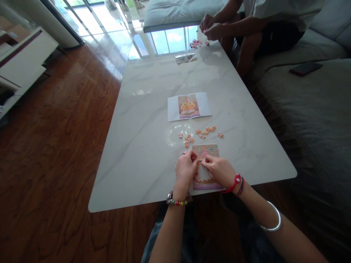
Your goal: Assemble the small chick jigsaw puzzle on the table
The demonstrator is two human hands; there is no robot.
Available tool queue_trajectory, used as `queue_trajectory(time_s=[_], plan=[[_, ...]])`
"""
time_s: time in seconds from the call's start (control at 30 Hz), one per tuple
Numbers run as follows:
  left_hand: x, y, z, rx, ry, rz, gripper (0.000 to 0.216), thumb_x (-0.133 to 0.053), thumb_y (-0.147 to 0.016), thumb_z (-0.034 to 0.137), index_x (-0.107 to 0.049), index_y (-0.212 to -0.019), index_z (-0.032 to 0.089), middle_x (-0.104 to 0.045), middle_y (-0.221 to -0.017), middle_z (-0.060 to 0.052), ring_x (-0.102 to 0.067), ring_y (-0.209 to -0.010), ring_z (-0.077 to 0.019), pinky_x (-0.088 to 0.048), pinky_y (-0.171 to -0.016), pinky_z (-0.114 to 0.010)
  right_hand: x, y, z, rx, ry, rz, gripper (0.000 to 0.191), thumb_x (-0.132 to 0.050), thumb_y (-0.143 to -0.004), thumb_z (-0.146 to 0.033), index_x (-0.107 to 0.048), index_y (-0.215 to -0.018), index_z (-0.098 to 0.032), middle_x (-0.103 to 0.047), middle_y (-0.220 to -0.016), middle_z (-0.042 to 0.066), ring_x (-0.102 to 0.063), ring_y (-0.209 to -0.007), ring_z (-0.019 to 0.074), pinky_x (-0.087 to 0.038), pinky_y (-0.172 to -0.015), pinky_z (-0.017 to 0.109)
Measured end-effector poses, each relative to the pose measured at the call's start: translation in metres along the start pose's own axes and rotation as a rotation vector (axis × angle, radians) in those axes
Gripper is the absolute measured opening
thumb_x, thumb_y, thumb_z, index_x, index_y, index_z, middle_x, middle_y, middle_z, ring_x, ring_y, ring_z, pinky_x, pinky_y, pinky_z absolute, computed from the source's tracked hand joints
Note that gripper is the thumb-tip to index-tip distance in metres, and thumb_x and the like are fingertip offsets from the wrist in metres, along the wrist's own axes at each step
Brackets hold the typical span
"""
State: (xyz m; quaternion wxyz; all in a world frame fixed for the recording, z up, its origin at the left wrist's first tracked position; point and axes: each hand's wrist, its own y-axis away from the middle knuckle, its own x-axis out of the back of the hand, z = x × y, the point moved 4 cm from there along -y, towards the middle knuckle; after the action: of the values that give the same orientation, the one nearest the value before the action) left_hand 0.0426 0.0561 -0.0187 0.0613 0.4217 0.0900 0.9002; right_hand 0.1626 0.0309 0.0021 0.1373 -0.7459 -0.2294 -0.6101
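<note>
The left hand (186,166) bends over the left edge of the puzzle (204,174), finger and thumb pinched; whether they hold anything I cannot tell. The puzzle lies at the near end of the table (142,146), under and between both hands, long axis running near to far, brick-patterned far end, purple near edge, pale middle. The right hand (220,170), equally near, overhangs its right side, fingertips bunched, grip unclear.

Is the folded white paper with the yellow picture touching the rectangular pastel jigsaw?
Apart. The head view shows white marbled tabletop and small orange pieces between paper and jigsaw.
</note>
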Motion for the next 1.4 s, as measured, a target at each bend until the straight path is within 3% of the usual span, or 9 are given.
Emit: queue_trajectory(time_s=[0.2,0.43,0.57,0.67,0.77,0.97,1.2,1.4], plan=[[0.001,-0.001,-0.001,-0.002,0.006,-0.007,0.008,-0.056,-0.069,0.025,-0.055,-0.073,0.018,-0.057,-0.073,-0.001,-0.052,-0.066,-0.0118,-0.038,-0.059,-0.023,-0.003,-0.003,0.009,0.061,-0.099,0.047,0.021,-0.041,-0.082,-0.018,-0.062,-0.085,-0.020,-0.057,-0.081,0.003,-0.050,-0.064,0.0093,-0.035,-0.056,0.021],[0.002,-0.001,0.003,-0.015,-0.023,-0.007,0.006,-0.056,-0.069,0.023,-0.055,-0.072,0.018,-0.058,-0.072,-0.001,-0.051,-0.065,-0.0113,-0.037,-0.059,-0.023,0.009,-0.005,0.058,-0.176,-0.338,0.324,0.023,-0.044,-0.078,-0.014,-0.064,-0.089,-0.018,-0.059,-0.084,0.004,-0.055,-0.073,0.0118,-0.043,-0.067,0.023],[0.009,-0.007,0.001,-0.039,0.054,-0.042,0.015,-0.052,-0.071,0.032,-0.056,-0.069,0.017,-0.057,-0.065,0.001,-0.051,-0.060,-0.0109,-0.036,-0.055,-0.022,0.015,-0.004,0.088,-0.246,-0.449,0.408,0.023,-0.045,-0.075,-0.013,-0.066,-0.084,-0.018,-0.061,-0.081,0.003,-0.056,-0.067,0.0111,-0.044,-0.065,0.023],[0.025,-0.024,0.005,-0.086,0.124,-0.032,0.025,-0.046,-0.074,0.039,-0.056,-0.068,0.017,-0.055,-0.057,0.002,-0.050,-0.056,-0.0107,-0.036,-0.053,-0.021,0.024,-0.012,0.109,-0.326,-0.482,0.411,0.022,-0.047,-0.073,-0.016,-0.066,-0.083,-0.017,-0.063,-0.079,0.002,-0.054,-0.058,0.0096,-0.044,-0.057,0.022],[0.043,-0.052,0.016,-0.127,0.105,0.033,0.025,-0.045,-0.075,0.038,-0.056,-0.068,0.018,-0.056,-0.057,0.002,-0.051,-0.056,-0.0107,-0.036,-0.054,-0.021,0.036,-0.030,0.125,-0.367,-0.423,0.402,0.021,-0.048,-0.072,-0.016,-0.066,-0.081,-0.017,-0.064,-0.077,0.002,-0.055,-0.060,0.0099,-0.044,-0.058,0.022],[0.046,-0.104,0.031,-0.204,0.002,0.042,0.016,-0.049,-0.073,0.031,-0.058,-0.070,0.018,-0.061,-0.068,0.000,-0.054,-0.061,-0.0109,-0.039,-0.057,-0.021,0.041,-0.077,0.130,-0.245,-0.256,0.287,0.017,-0.052,-0.071,-0.014,-0.067,-0.079,-0.017,-0.064,-0.077,0.002,-0.057,-0.063,0.0102,-0.045,-0.065,0.022],[0.039,-0.119,0.027,-0.209,-0.032,0.037,0.014,-0.052,-0.072,0.029,-0.061,-0.070,0.018,-0.062,-0.068,-0.001,-0.055,-0.063,-0.0118,-0.040,-0.060,-0.022,0.025,-0.098,0.124,-0.178,-0.229,0.193,0.023,-0.054,-0.071,-0.011,-0.064,-0.090,-0.016,-0.060,-0.087,0.004,-0.058,-0.064,0.0093,-0.045,-0.064,0.020],[0.050,-0.117,0.012,-0.164,-0.023,0.064,0.018,-0.049,-0.074,0.031,-0.061,-0.072,0.017,-0.062,-0.070,-0.002,-0.055,-0.063,-0.0114,-0.041,-0.058,-0.022,0.028,-0.102,0.125,-0.154,-0.226,0.175,0.022,-0.054,-0.070,-0.011,-0.065,-0.088,-0.015,-0.060,-0.089,0.005,-0.058,-0.068,0.0099,-0.045,-0.068,0.021]])
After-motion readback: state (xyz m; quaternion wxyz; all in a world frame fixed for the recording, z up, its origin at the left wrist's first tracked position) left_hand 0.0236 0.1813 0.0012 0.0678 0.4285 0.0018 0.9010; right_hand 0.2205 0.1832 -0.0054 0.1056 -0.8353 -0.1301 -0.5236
